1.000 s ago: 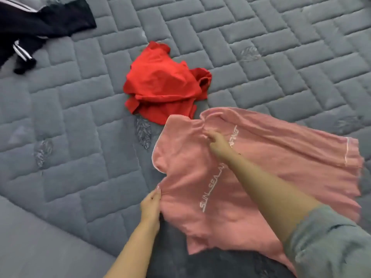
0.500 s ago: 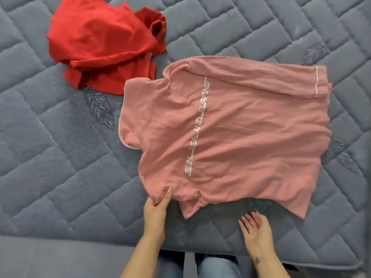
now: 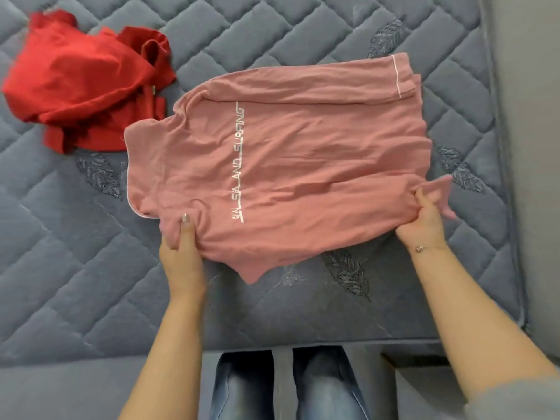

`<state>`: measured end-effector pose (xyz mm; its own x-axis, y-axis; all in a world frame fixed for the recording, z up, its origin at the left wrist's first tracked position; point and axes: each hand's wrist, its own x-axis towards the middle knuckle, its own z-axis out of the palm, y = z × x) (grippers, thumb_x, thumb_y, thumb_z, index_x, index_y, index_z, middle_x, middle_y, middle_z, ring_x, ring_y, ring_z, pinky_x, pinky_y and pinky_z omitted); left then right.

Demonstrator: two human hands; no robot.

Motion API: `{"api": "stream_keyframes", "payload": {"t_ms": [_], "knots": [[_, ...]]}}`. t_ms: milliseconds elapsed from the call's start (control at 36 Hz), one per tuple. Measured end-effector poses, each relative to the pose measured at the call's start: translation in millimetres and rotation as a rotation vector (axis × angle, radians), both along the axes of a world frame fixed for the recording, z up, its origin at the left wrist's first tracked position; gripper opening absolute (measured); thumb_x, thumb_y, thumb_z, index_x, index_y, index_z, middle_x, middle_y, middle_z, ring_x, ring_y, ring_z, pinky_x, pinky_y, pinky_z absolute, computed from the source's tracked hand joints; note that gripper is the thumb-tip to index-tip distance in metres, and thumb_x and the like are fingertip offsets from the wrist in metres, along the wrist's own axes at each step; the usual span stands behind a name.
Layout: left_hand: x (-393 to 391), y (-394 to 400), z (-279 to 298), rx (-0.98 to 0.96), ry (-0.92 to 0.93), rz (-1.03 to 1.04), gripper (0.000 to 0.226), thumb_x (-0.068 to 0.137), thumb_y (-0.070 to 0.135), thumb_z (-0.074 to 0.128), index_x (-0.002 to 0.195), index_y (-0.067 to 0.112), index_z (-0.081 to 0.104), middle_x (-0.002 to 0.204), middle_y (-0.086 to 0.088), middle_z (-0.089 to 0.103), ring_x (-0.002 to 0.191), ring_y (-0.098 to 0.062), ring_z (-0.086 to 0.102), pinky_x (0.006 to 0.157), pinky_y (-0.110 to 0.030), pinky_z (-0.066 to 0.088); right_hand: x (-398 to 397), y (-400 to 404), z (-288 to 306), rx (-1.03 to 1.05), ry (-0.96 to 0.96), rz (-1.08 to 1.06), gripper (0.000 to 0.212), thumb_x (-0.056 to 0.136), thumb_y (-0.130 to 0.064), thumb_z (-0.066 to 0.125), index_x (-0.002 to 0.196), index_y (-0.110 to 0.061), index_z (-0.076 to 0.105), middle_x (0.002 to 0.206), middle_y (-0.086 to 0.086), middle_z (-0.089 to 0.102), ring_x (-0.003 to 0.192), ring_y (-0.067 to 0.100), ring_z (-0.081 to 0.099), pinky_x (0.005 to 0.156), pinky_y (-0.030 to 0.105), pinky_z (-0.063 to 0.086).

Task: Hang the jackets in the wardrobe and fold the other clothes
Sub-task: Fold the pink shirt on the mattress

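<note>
The pink T-shirt [image 3: 303, 165] lay flat on the quilted mattress [image 3: 303, 25], long axis running nine to three. The left hand [image 3: 181, 247] pinched its near shoulder edge; the right hand [image 3: 427, 219] pinched the near hem corner. Cloth extended toward twelve from both grips.

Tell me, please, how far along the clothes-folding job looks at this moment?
Done: nothing looks folded yet. In hand: the pink shirt lies spread on the quilted mattress, its near edge pinched by the left hand and right hand, apparently ready for a first fold. Left: the red garment sits crumpled beside it; no wardrobe or jackets are in view.
</note>
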<state>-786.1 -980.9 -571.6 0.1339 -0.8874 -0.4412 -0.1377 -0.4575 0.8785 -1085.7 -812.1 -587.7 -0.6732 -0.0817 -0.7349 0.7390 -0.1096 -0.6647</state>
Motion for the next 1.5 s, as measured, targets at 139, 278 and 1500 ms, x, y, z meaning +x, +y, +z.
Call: {"api": "stream_keyframes", "payload": {"t_ms": [139, 278, 1500], "knots": [[6, 5, 42, -0.223, 0.015, 0.134, 0.016, 0.079, 0.029, 0.061, 0.089, 0.024, 0.072, 0.084, 0.015, 0.07, 0.087, -0.006, 0.064, 0.079, -0.026, 0.053, -23, 22, 32, 0.248, 0.311, -0.056, 0.034, 0.088, -0.025, 0.071, 0.117, -0.014, 0.056, 0.112, -0.003, 0.063, 0.095, 0.008, 0.059, 0.077, 0.018, 0.051], [27, 47, 35, -0.107, -0.046, 0.193, 0.023, 0.087, 0.042, 0.06, 0.098, 0.024, 0.066, 0.086, 0.016, 0.066, 0.07, 0.008, 0.063, 0.055, -0.016, 0.05, 4, 88, 24, 0.373, 0.368, -0.072, 0.01, 0.092, -0.024, 0.066, 0.097, -0.023, 0.057, 0.094, -0.02, 0.059, 0.086, 0.0, 0.056, 0.061, 0.002, 0.043], [56, -73, -75, 0.314, 0.079, -0.257, 0.018, 0.092, 0.031, 0.066, 0.103, 0.016, 0.065, 0.1, 0.001, 0.07, 0.083, -0.01, 0.066, 0.063, -0.018, 0.052, 238, 6, -95, 0.878, 0.984, 1.607, 0.067, 0.102, -0.041, 0.038, 0.15, -0.028, -0.007, 0.161, -0.002, -0.013, 0.148, 0.017, -0.017, 0.114, 0.035, -0.023]]}}
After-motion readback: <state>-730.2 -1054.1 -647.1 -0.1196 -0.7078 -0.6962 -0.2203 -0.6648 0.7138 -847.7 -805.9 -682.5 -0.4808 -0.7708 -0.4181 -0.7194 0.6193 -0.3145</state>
